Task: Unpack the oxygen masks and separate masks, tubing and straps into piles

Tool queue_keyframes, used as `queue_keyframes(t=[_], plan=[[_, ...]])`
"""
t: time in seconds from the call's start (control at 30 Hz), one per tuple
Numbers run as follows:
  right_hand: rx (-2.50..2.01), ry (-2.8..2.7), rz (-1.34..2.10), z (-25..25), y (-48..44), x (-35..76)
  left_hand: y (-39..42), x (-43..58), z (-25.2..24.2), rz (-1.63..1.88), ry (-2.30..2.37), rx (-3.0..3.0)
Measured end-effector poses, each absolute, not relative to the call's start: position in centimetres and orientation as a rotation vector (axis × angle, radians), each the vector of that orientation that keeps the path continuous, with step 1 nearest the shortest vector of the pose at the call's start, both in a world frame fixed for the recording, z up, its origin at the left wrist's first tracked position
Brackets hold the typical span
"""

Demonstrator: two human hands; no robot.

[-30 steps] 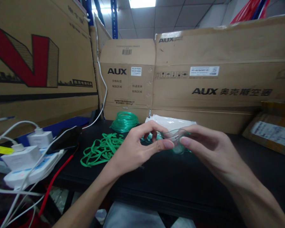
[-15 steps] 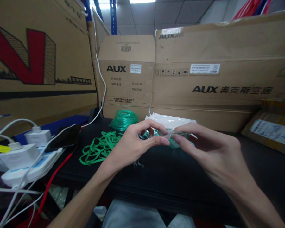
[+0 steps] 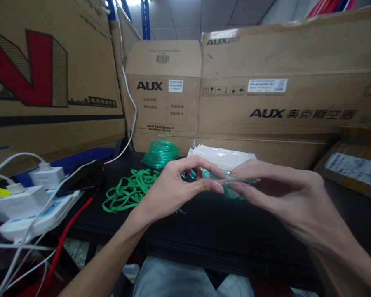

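Both hands meet over the black table around a clear, greenish soft plastic piece (image 3: 225, 177), which looks like a face mask. My left hand (image 3: 176, 181) pinches its left edge between thumb and fingers. Its right edge is gripped by my right hand (image 3: 275, 183), thumb below and fingers above. More clear greenish plastic shows behind my left fingers, partly hidden. Left of my left hand lies a tangle of flat green straps (image 3: 126, 192), with a coil of green tubing (image 3: 161, 153) behind it. Small dark metallic pieces (image 3: 179, 212) lie below my left wrist, blurred.
White plastic packaging (image 3: 222, 154) lies behind my hands. Large cardboard boxes (image 3: 266, 123) wall off the back and left. A power strip (image 3: 27, 222) with white chargers, cables and a dark phone (image 3: 82, 178) sit at left. A taped carton (image 3: 355, 165) stands at right.
My right hand has shifted slightly and turned, and the plastic piece now looks flatter, its edge stretched towards the right fingers. My left hand keeps its pinch. The view has moved slightly.
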State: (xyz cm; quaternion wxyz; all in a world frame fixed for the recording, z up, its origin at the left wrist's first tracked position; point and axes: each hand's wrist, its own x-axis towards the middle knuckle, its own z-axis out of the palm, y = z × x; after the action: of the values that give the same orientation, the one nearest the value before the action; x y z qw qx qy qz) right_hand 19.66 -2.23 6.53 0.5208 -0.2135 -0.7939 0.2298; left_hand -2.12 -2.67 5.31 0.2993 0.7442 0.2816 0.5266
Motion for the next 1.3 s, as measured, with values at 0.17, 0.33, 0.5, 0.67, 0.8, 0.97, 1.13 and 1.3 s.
queue_keyframes(t=[0.17,0.33,0.5,0.67,0.8,0.97,1.13,1.3], plan=[[-0.531,-1.843,0.678,6.4,-2.1,19.6,-2.9,-2.1,5.2,1.408,0.728,1.972],[-0.545,-1.73,0.818,5.4,-1.3,19.2,-3.0,-1.6,5.1,1.452,0.689,1.849],[-0.57,-1.697,0.85,5.3,-1.2,18.8,-2.9,-1.2,5.2,1.489,0.631,1.736],[-0.552,-1.659,0.9,5.6,-1.6,18.4,-2.6,-1.4,5.1,1.497,0.572,1.682],[-0.527,-1.649,0.977,5.7,-1.7,18.1,-2.4,-1.5,5.0,1.488,0.488,1.646],[-0.513,-1.604,1.08,5.6,-1.8,17.8,-2.4,-1.6,4.8,1.463,0.447,1.616],[-0.502,-1.55,1.118,5.5,-1.8,17.7,-2.4,-1.6,4.8,1.467,0.497,1.658],[-0.471,-1.523,1.145,5.7,-1.8,17.3,-2.6,-1.5,5.0,1.548,0.58,1.688]])
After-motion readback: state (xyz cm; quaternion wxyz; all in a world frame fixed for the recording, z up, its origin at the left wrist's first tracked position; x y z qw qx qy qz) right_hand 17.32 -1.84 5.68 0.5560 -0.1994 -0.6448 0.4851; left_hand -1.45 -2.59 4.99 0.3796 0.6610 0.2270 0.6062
